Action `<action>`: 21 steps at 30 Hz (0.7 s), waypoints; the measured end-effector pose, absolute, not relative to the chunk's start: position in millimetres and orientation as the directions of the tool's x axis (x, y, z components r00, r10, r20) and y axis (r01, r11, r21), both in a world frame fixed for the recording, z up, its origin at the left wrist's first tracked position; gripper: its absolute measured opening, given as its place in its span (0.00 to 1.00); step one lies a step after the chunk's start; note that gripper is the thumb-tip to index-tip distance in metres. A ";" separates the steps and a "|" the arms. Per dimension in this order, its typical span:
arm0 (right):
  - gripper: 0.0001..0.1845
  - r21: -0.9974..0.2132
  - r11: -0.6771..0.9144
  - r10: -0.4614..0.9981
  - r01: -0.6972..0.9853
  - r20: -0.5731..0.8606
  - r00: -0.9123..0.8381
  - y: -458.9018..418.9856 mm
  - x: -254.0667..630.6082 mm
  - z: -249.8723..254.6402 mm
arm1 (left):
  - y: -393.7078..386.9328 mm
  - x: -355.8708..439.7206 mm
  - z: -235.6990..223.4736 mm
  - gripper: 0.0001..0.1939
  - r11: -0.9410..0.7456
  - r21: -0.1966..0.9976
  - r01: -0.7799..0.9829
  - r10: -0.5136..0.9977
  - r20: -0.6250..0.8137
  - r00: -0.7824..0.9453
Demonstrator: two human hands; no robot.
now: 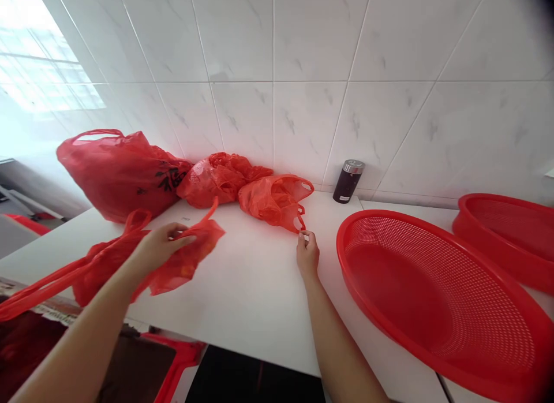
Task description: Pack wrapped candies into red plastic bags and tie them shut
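Head view: left of centre, left hand [168, 244] grips a thin red bag [188, 263]; mid-frame, right hand [307, 253] pinches the handle of a second red bag [268, 200]. Dark flask [347, 183] right of centre; red basket [398, 293] lower right.

Single head-worn view, facing forward and down, hands [307, 255] near, tiled wall [309, 120] beyond

Wall's [311, 39] all shiny white tile with faint grey streaks, white table [251, 282] right up against it. Big bright patch [38, 56] upper left, can't tell if it's a window or just a reflection.
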State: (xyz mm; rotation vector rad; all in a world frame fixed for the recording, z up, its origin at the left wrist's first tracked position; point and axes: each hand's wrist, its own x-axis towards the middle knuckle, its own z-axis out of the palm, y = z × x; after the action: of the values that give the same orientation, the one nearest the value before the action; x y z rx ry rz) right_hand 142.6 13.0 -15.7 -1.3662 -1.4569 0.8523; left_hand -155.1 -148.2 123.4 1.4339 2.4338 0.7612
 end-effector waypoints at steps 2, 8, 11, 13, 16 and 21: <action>0.19 -0.931 0.144 0.983 0.334 0.174 0.060 12.6 142.4 -16.3 | -159.6 -180.4 128.7 0.28 0.533 0.433 0.727 0.791 0.048 -0.610; 0.15 -0.932 0.159 0.981 0.325 0.185 0.051 15.3 143.8 -15.8 | -173.2 -193.9 130.8 0.30 0.701 0.117 0.704 0.656 0.282 -0.700; 0.13 -0.936 0.159 0.983 0.314 0.181 0.042 12.1 138.6 -9.9 | -161.6 -160.2 117.9 0.25 0.575 0.146 0.805 0.711 0.397 -0.580; 0.12 -0.939 0.170 0.981 0.298 0.189 0.036 -2.2 135.6 1.1 | -149.7 -131.5 100.1 0.21 0.403 0.198 0.894 0.775 0.446 -0.448; 0.12 -0.926 0.272 0.962 0.262 0.267 -0.056 -45.0 146.9 32.1 | -134.5 -91.4 63.3 0.19 0.163 0.273 0.948 0.835 0.473 -0.280; 0.08 -0.639 0.691 0.720 0.336 0.651 -0.242 -100.7 244.5 106.0 | -127.8 -57.5 11.4 0.18 -0.016 0.372 0.928 0.914 0.381 -0.137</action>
State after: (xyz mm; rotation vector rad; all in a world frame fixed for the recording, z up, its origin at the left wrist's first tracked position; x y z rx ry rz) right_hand 244.5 -100.7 106.0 -0.8305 -1.8431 0.4526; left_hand -57.5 -127.8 11.4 2.0795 2.2205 0.8769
